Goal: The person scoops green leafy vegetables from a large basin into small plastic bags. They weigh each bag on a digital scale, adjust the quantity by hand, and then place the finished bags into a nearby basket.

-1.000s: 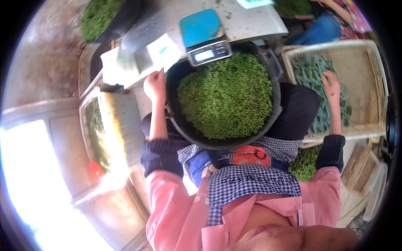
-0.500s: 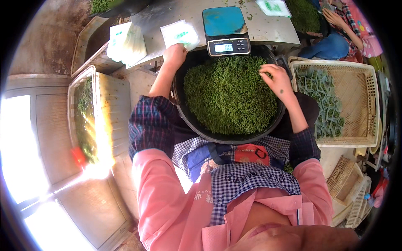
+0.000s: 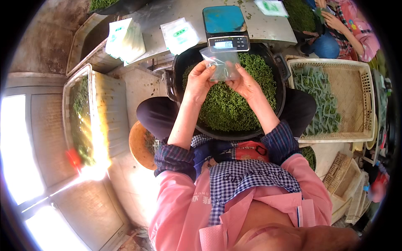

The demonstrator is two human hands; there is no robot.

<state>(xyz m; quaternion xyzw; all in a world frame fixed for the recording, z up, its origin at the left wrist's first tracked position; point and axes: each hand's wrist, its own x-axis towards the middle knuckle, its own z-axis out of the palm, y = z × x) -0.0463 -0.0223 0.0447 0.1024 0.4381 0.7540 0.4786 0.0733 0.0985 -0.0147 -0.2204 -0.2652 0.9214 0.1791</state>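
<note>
Between my two hands is a clear plastic bag (image 3: pixel 224 67), held up over a black tub (image 3: pixel 178 83). My left hand (image 3: pixel 200 80) pinches one side of the bag, and my right hand (image 3: pixel 245 83) grips the other. Below them the tub is heaped with small green sprigs (image 3: pixel 234 111). Just beyond the bag, a digital scale (image 3: pixel 225 21) with a blue-green top stands at the table's near edge, its pan bare. To its left lies a stack of printed clear bags (image 3: pixel 180 35).
A larger bag stack (image 3: pixel 125 41) lies farther left on the metal table (image 3: pixel 155 23). At right, a cream crate (image 3: pixel 354 100) holds rows of filled bags (image 3: pixel 318 100). A white bin (image 3: pixel 104 108) stands left, an orange bowl (image 3: pixel 140 144) beside my leg. Another person (image 3: pixel 347 31) works at far right.
My left hand has come from the bag stack to above the tub with a bag. My right hand has moved left from the tub's right side and now grips the bag too.
</note>
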